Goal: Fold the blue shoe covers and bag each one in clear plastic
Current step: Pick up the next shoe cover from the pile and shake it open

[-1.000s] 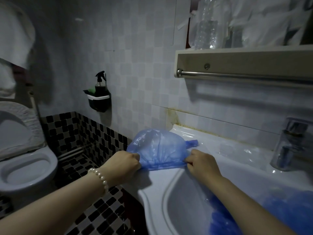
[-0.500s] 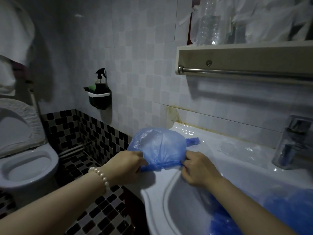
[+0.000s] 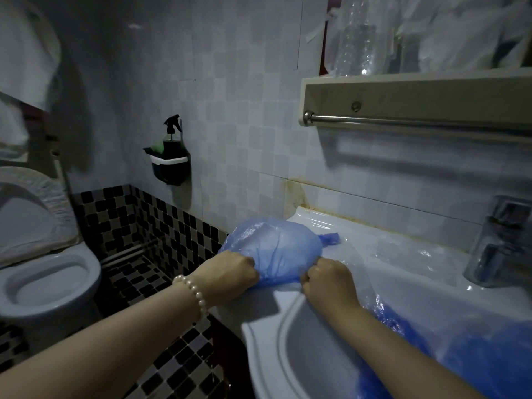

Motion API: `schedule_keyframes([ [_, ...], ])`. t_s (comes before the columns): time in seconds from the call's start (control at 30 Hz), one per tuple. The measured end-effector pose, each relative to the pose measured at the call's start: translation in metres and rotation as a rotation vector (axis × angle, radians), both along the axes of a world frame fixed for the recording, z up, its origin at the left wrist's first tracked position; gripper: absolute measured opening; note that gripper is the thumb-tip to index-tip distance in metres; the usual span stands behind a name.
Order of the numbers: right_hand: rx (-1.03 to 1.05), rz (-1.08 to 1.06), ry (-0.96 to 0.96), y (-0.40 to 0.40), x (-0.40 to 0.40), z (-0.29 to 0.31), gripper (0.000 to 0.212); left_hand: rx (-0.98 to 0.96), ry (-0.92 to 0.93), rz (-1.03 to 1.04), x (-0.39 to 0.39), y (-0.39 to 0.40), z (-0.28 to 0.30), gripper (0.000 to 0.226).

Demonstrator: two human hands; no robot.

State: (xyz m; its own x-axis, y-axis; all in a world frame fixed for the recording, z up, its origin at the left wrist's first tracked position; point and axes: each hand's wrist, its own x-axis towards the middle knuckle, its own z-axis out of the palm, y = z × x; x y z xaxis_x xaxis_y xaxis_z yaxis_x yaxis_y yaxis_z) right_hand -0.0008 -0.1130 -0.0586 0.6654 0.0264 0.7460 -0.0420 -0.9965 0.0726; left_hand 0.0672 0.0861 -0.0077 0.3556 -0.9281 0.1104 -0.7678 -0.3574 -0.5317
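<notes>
My left hand point(image 3: 230, 273) and right hand point(image 3: 328, 279) each pinch the near edge of the blue shoe cover point(image 3: 273, 251), which lies on the back left corner of the sink point(image 3: 288, 335) rim. Over the last second my hands have drawn closer together, gathering that edge. I judge the fold under way, not finished; bagging remains. More blue covers point(image 3: 475, 355) wait in the basin.

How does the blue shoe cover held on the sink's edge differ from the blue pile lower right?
The puffed blue plastic shoe cover lies alone on the white sink rim, gripped by the left hand and right hand. The heaped blue covers sit untouched under clear film. Both are thin blue plastic.
</notes>
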Motion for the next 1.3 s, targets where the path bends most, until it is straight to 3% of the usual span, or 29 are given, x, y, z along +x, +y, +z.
schedule_keyframes([
  [0.07,0.001,0.035,-0.056,-0.001,0.000,-0.002,0.010,-0.022,0.059,0.052,0.004,-0.002,-0.003,0.020],
  [0.17,0.001,0.049,-0.095,-0.004,0.003,-0.005,0.010,-0.103,0.058,-0.095,0.006,0.004,-0.011,0.005],
  [0.23,-0.010,0.079,-0.145,-0.007,0.005,-0.006,0.010,-0.161,0.037,-0.126,0.013,0.011,-0.021,0.013],
  [0.37,-0.104,0.210,-0.173,-0.008,0.006,-0.006,0.037,-0.325,0.085,-0.241,0.013,0.015,-0.026,0.005],
  [0.5,-0.222,0.389,-0.124,-0.005,0.004,-0.005,0.021,-0.308,0.040,-0.424,0.012,0.010,-0.024,0.004],
  [0.63,-0.233,0.374,-0.048,-0.006,0.008,-0.007,0.044,-0.285,0.034,-0.439,0.013,0.008,-0.023,0.005],
  [0.7,-0.239,0.333,-0.021,-0.004,0.010,-0.004,0.034,-0.310,0.064,-0.418,0.014,0.006,-0.021,0.003],
  [0.8,-0.235,0.226,0.083,-0.001,0.013,-0.001,0.047,-0.345,0.108,-0.317,0.017,0.004,-0.020,0.018],
  [0.9,-0.252,0.151,0.271,-0.003,0.017,-0.006,0.053,-0.338,0.277,-0.174,0.020,0.004,-0.024,0.039],
  [0.97,-0.276,0.100,0.371,-0.006,0.019,-0.008,0.039,-0.379,0.393,-0.092,0.022,0.003,-0.025,0.040],
  [1.13,-0.260,0.100,0.429,-0.012,0.019,-0.011,0.039,-0.478,0.687,0.006,0.025,0.000,-0.024,0.042],
  [1.3,-0.125,0.136,0.507,-0.027,0.019,-0.018,0.070,-0.632,0.836,0.025,0.026,0.007,-0.031,0.045],
])
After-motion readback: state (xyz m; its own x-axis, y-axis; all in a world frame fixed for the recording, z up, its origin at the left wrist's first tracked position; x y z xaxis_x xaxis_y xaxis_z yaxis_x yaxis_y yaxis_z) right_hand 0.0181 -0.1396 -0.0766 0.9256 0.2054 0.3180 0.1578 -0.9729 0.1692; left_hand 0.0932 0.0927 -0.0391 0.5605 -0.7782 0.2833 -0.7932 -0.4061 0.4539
